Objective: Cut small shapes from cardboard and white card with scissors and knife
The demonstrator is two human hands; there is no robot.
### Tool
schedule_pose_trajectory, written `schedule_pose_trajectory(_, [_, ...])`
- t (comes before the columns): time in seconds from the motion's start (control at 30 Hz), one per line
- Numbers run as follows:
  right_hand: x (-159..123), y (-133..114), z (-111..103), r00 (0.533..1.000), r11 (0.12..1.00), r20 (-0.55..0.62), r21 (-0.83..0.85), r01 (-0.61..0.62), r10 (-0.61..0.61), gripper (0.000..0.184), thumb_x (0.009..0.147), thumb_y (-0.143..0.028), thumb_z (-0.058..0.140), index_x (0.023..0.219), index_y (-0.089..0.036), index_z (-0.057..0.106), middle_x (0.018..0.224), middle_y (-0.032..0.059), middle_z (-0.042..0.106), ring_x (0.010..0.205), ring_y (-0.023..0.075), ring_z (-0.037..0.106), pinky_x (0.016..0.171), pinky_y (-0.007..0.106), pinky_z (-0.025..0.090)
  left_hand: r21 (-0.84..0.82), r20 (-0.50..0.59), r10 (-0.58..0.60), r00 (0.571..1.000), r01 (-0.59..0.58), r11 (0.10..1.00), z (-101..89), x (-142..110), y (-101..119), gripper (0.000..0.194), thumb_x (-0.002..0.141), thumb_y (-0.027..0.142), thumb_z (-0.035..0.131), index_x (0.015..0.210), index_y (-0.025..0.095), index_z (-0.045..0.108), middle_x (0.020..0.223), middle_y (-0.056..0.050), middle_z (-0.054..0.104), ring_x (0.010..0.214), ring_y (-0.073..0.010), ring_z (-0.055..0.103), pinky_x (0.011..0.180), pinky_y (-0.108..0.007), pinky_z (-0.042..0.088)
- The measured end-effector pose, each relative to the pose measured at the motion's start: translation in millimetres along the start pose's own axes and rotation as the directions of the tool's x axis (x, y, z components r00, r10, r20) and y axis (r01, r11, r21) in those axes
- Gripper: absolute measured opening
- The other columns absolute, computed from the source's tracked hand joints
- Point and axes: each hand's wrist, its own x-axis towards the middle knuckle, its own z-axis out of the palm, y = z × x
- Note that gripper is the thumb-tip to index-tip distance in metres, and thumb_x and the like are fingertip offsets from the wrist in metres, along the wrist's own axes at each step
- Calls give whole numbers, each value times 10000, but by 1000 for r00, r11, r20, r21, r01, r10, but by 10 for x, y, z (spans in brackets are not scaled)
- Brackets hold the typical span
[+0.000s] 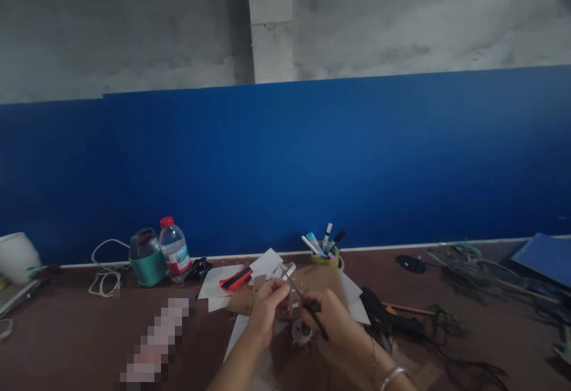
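Note:
My right hand [328, 310] is closed around a slim dark tool [314, 313], which slants up to the left and ends in a thin, pale tip. Its exact kind is too blurred to tell. Close by on the left, my left hand [267, 305] has thumb and fingers pinched together near that tip. Whatever lies between those fingers is too small to name. Just below and between the hands sits a small whitish round piece [302, 332]. White paper sheets [266, 262] and brown cardboard [321, 281] lie under and behind both hands.
A red-and-black utility knife [235, 279] rests on paper. Behind stand a pen holder [328, 257] and a red-capped water bottle [173, 251] beside a green-and-dark container [148, 263]. At right lie a black glue gun [392, 319] and tangled cables [482, 272]. A blue partition [285, 165] rises behind.

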Motion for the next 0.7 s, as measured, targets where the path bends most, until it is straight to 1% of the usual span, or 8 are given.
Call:
schedule_pose_trajectory(0.07, [11, 30, 10, 1000, 1000, -20, 21, -13, 14, 113, 680, -210, 535, 629, -133, 600, 473, -34, 496, 444, 82, 412, 422, 180, 305, -4, 13, 10, 1000, -10, 1000, 1, -8, 5, 313, 569, 361, 778, 633, 160, 547, 501, 52, 505, 446, -68, 432, 446, -192, 306])
schedule_pose_trajectory(0.2, [47, 83, 29, 989, 996, -131, 66, -65, 74, 101, 694, -238, 549, 704, -148, 593, 427, -58, 472, 352, 76, 385, 353, 177, 276, 16, 22, 21, 1000, -21, 1000, 10, -8, 0, 291, 631, 375, 744, 657, 154, 555, 555, 12, 592, 457, -73, 457, 459, -193, 323])
schedule_pose_trajectory(0.27, [57, 77, 34, 986, 989, -138, 124, -76, 93, 125, 686, -247, 565, 754, -146, 595, 464, -47, 516, 368, 84, 413, 363, 181, 306, -3, 19, 24, 1000, -24, 1000, 23, -3, -9, 286, 635, 363, 748, 656, 159, 549, 537, 27, 578, 454, -73, 459, 461, -192, 327])
schedule_pose_trajectory(0.33, [54, 53, 35, 991, 990, -108, 130, -58, 72, 133, 682, -242, 565, 756, -139, 604, 530, -19, 571, 431, 101, 471, 410, 189, 353, -52, 15, 30, 999, -30, 998, 38, 2, -21, 289, 627, 350, 757, 648, 167, 535, 506, 53, 534, 451, -72, 452, 464, -191, 331])
schedule_pose_trajectory(0.4, [42, 30, 37, 995, 999, -100, 51, -10, 15, 108, 671, -207, 553, 723, -133, 613, 574, 1, 601, 496, 115, 508, 456, 191, 372, -104, 8, 12, 1000, -12, 995, 54, 1, -31, 293, 618, 344, 765, 652, 174, 530, 503, 64, 516, 459, -75, 454, 473, -195, 341])
schedule_pose_trajectory(0.5, [20, 19, 44, 992, 994, -107, -99, 53, -63, 104, 641, -139, 530, 694, -131, 619, 592, 3, 609, 545, 119, 515, 487, 185, 364, -159, 17, 13, 1000, -10, 987, 76, -19, -33, 285, 626, 328, 767, 656, 174, 528, 532, 58, 529, 489, -78, 468, 504, -200, 358])
schedule_pose_trajectory(0.6, [6, 17, 54, 992, 986, -102, -158, 54, -71, 145, 628, -114, 511, 702, -134, 634, 606, 10, 632, 552, 122, 528, 492, 182, 358, -176, 50, 29, 998, -19, 984, 98, -53, -16, 278, 652, 328, 759, 650, 173, 529, 560, 45, 547, 521, -85, 485, 532, -206, 365])
schedule_pose_trajectory(0.7, [0, -15, 59, 991, 980, -103, -186, 64, -84, 185, 610, -99, 498, 711, -136, 649, 630, 21, 664, 561, 128, 550, 511, 184, 368, -173, 43, 46, 998, -38, 984, 116, -74, -1, 294, 641, 348, 770, 637, 170, 536, 543, 48, 530, 514, -86, 473, 545, -212, 368])
